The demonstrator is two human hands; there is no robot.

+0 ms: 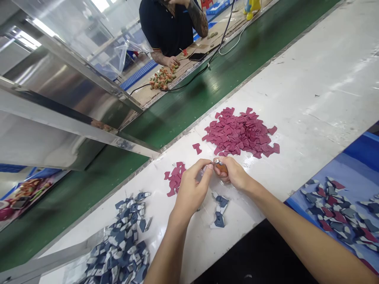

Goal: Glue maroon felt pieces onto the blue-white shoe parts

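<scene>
My right hand [232, 171] is closed around a small amber-brown lighter [221, 167] with a metal top. Close against it, my left hand [194, 183] pinches with thumb and forefinger; whatever sits between those fingertips is too small to make out. Just beyond both hands lies a large heap of maroon flat pieces [241, 132]. A smaller group of maroon pieces [176, 179] lies partly behind my left hand, and a single maroon piece [197, 148] rests between the two. Below my hands are a few blue-grey and white parts [219, 213].
A pile of blue-grey and white parts [118, 252] covers the near left of the white table [322, 79]. At right, a blue bin [361, 157] holds similar parts with maroon pieces. Across the green belt [189, 98] sits another person [168, 27]. A metal frame [118, 140] stands left.
</scene>
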